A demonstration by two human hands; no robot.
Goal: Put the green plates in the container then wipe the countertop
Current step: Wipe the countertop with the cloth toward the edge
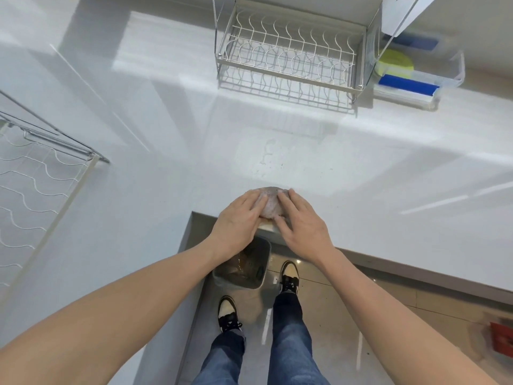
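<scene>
Countertop [166,134] ahead holds dish rack [288,59], container [433,79].

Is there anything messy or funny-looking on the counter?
Yes. A wet smear with small dark specks sits on the countertop just beyond the cloth, so that patch is not yet wiped. Both the left hand and right hand press the cloth at the counter's edge, above a bin.
</scene>
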